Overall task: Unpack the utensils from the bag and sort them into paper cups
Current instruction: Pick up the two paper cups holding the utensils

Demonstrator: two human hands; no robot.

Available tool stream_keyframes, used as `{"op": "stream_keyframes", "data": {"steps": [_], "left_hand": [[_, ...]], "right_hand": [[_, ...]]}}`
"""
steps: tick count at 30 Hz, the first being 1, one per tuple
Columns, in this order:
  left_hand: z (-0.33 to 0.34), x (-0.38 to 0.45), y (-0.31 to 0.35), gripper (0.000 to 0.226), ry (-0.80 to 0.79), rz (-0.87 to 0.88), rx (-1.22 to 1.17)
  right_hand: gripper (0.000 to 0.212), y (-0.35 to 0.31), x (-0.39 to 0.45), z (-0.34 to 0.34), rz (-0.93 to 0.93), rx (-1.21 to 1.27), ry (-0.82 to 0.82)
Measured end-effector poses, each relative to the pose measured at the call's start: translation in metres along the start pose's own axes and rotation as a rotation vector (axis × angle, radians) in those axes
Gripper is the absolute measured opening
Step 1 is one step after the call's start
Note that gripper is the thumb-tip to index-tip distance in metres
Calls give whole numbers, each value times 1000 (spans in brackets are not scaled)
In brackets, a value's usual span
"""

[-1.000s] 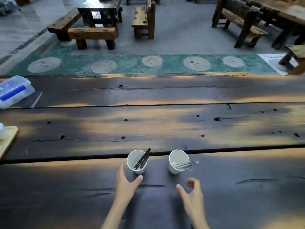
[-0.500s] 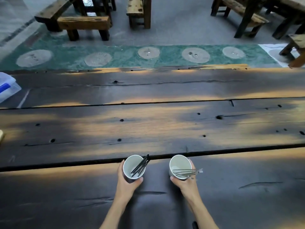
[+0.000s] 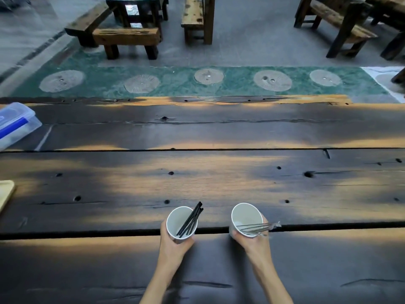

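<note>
Where a second ago both hands hung apart and short of the cups, each now grips one, so the sorting looks finished and what remains is likely only moving the cups.

1. Dark, weathered plank counter [image 3: 219,183], knot-holed, with seams running left to right. No bag shows on it.
2. Clear plastic lidded box with blue clips [image 3: 15,123], at the counter's far left edge. No writing can be read on it.
3. Pale flat tray corner [image 3: 5,194], at the left edge, nearer than the box.
4. Left hand [image 3: 173,242], fingers and thumb wrapped round the left cup's wall.
5. Right hand [image 3: 252,240], clamped likewise on the right cup.
6. White paper cup, left [image 3: 175,218], near the counter's near edge, over the nearest seam; unprinted.
7. White paper cup, right [image 3: 245,213], just beside the first, apart from it; unprinted.
8. Black slender utensils [image 3: 191,219], leaning in the left cup.
9. Clear or silvery slender utensils [image 3: 258,227], lying over the right cup's rim; type too small to tell.
</note>
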State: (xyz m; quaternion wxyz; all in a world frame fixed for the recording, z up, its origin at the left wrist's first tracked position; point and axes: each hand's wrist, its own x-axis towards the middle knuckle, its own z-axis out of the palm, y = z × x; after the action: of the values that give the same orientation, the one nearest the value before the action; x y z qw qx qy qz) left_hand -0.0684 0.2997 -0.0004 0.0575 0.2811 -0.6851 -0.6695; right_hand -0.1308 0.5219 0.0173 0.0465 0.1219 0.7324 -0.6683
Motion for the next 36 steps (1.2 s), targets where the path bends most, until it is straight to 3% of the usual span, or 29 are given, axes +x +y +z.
{"op": "stream_keyframes", "data": {"steps": [4, 10, 13, 17, 22, 36], "left_hand": [[6, 45, 25, 77, 15, 1, -27], [24, 116, 60, 71, 37, 51, -58], [34, 155, 67, 73, 39, 84, -63], [47, 208, 73, 73, 30, 115, -57], [58, 263, 71, 79, 13, 131, -51], [75, 332, 56, 81, -9, 151, 2]], "right_hand": [[62, -24, 42, 22, -13, 5, -53], [69, -53, 113, 55, -45, 10, -46], [70, -60, 149, 69, -57, -17, -63], [53, -63, 198, 89, -77, -56, -79], [56, -62, 247, 108, -71, -31, -79], [63, -41, 309, 130, -22, -76, -87]]}}
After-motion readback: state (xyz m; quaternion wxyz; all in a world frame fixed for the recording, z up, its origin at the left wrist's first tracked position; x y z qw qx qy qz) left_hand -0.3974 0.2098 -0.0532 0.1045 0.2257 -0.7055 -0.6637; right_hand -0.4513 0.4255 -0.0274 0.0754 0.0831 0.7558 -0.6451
